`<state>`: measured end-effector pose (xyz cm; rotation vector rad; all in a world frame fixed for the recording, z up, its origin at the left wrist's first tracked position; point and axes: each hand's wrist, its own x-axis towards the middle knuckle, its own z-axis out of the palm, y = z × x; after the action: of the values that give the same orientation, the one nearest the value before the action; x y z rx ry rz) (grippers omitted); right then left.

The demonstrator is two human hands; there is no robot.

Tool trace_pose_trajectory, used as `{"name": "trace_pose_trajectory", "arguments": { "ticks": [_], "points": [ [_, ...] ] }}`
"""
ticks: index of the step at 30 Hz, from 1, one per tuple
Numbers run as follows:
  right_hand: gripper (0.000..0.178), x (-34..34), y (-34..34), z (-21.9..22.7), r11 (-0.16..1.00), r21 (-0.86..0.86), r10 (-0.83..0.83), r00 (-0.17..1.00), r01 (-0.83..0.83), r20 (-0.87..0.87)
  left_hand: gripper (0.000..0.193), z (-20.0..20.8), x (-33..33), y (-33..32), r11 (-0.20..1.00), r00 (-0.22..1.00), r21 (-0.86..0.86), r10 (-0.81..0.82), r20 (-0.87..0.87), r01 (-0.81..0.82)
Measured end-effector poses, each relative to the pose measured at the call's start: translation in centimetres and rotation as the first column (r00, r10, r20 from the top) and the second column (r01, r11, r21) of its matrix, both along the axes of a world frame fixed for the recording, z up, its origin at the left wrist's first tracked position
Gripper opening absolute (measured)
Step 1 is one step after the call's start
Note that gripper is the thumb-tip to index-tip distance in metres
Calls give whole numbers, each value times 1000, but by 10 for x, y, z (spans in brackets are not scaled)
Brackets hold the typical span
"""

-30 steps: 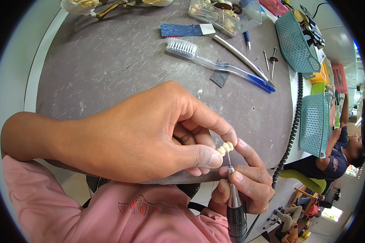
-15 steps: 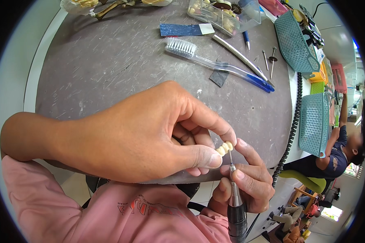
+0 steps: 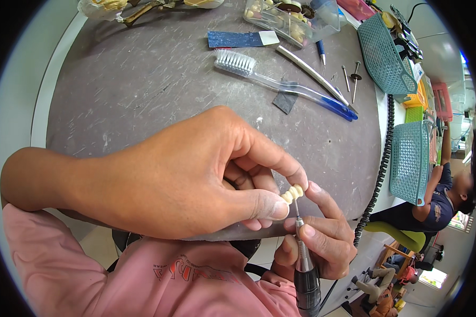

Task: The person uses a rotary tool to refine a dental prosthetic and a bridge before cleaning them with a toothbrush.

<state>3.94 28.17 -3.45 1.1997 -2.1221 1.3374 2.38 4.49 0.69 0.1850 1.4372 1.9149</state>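
Observation:
Between the thumb and forefinger of my left hand [image 3: 195, 174] is a small cream-coloured dental bridge [image 3: 292, 194], a short row of joined teeth. My right hand [image 3: 325, 232] grips a rotary handpiece [image 3: 306, 264] with a silver neck and a black body, pointing upward. Its thin bur [image 3: 296, 207] meets the lower side of the teeth. The right forefinger reaches up beside the bridge, close to the left fingertip. My left palm and its inner fingers are partly hidden behind the back of the hand.
Beyond my hands on the grey worktop [image 3: 143, 95] lie a toothbrush [image 3: 285, 84], a knife [image 3: 317, 74], a blue strip [image 3: 235, 39] and a clear box [image 3: 285, 24] of teeth. A coiled black cord [image 3: 383, 164] runs along the right edge, near teal baskets [image 3: 409, 161]. A co-worker [image 3: 433, 203] sits at right.
The handpiece has shifted slightly left, and its bur now touches the teeth a little farther left. My left hand and the bridge have barely moved.

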Motion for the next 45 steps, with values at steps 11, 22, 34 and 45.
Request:
{"name": "trace_pose_trajectory", "arguments": {
  "ticks": [11,22,34,45],
  "points": [
    [36,5,-3,-2,995,-39,-92,996,92,14,38,1,-1,0,1000,1000,-17,-13,-18,13],
    [38,8,-1,-1,992,-26,-119,992,120,40,38,2,-1,1,1000,1000,-20,-12,-26,11],
    [31,4,4,3,1000,-16,0,997,1,81,37,2,0,1,1000,1000,-8,7,-18,-7],
    [26,4,3,5,1000,4,-8,997,8,78,36,-3,2,2,999,996,-36,33,-87,-36]
  ]
}}
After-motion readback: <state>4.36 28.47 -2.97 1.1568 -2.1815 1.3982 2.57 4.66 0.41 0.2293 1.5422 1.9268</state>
